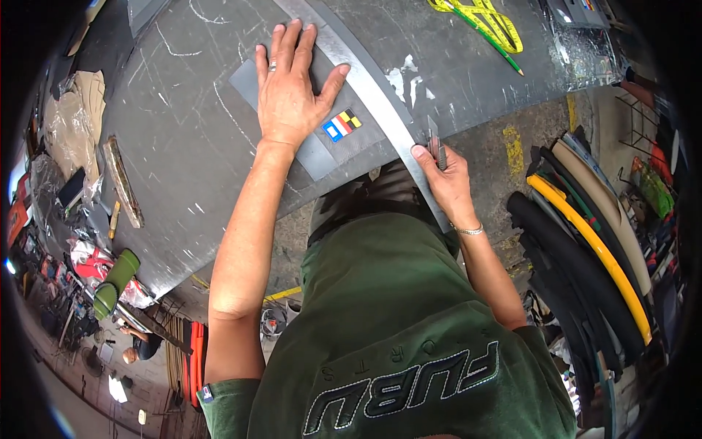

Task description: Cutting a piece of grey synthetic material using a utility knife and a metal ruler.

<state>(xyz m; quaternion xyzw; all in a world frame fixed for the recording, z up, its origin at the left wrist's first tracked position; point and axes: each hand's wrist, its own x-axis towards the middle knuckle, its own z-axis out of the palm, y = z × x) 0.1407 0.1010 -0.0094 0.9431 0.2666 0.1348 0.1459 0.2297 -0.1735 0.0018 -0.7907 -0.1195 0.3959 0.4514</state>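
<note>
Head view: my left arm reaches nearly straight ahead over the counter (183,234). Left hand (287,106) palm down and flat, grasping nothing, fingers extended forward, thumb angled out to the edge of the long metal ruler (380,104). Beneath the hand: grey sheet (314,155), lying near the counter's close edge, coloured patch (341,126) just right of the wrist. My right elbow is bent, forearm slanting inward; right hand (450,183) is curled around a cutter (437,146), blade pointing away from me, thumb at the ruler's right edge.
</note>
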